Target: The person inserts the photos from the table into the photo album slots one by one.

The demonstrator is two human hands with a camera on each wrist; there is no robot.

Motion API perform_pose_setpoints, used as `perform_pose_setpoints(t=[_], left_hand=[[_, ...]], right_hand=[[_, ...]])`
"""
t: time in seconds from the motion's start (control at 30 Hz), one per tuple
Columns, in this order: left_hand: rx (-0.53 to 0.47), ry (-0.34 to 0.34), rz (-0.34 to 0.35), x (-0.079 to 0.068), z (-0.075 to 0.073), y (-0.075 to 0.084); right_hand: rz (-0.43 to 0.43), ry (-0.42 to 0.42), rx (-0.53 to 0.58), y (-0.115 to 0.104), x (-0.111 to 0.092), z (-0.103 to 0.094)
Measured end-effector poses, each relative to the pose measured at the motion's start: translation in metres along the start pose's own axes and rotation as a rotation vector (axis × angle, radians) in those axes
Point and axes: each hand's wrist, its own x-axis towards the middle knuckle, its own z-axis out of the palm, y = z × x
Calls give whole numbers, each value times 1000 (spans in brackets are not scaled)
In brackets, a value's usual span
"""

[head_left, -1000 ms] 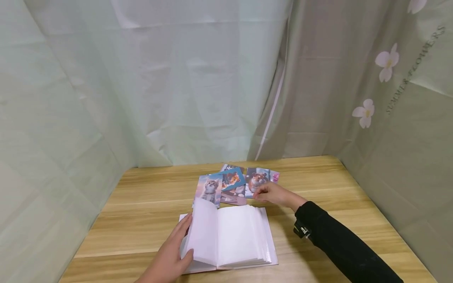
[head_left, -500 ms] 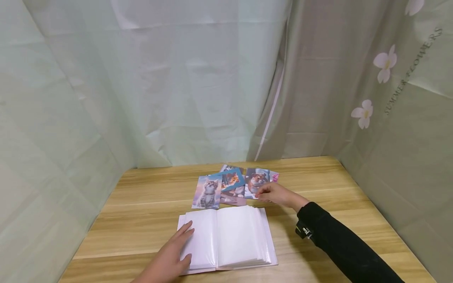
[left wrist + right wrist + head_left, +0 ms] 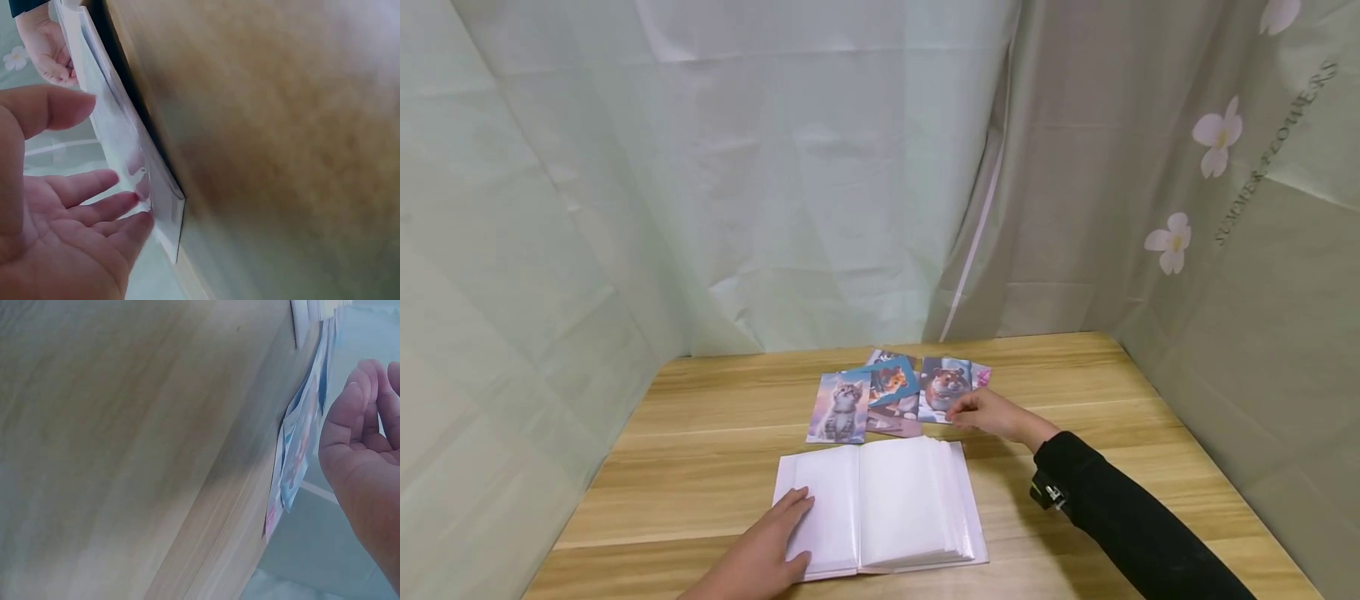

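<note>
A white photo album [image 3: 898,500] lies spread on the table, blank sleeve pages facing up. My left hand [image 3: 767,537] rests at its left page, fingers relaxed; the left wrist view shows the fingertips at the page edge [image 3: 164,215]. Beyond the album lie picture cards: a kitten card [image 3: 841,408], a blue-bordered card [image 3: 895,377] over others, and a hamster card [image 3: 942,385]. My right hand [image 3: 992,415] hovers by the hamster card's lower right corner. In the right wrist view its fingers [image 3: 347,412] are loosely curled, with nothing seen between them.
The wooden table [image 3: 700,467] carries the album and cards in its middle. Pale curtains [image 3: 820,183] stand around its back and sides. Printed flowers and lettering mark the right curtain [image 3: 1247,350].
The lifted album leaf has come down flat on the left. My left hand has slid slightly down the page edge. My right hand has drifted slightly right.
</note>
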Motion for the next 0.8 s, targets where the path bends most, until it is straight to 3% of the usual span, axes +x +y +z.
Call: perform_pose_setpoints(t=[0.2,0.47,0.8], left_hand=[[-11,-67,-14,0,-2,-1],[42,-73,35,-1,1,-1],[60,-91,11,-1,3,3]], right_hand=[[4,22,-17,-3,1,-4],[60,124,-112,-10,7,-20],[140,277,-212,-23,25,-42]])
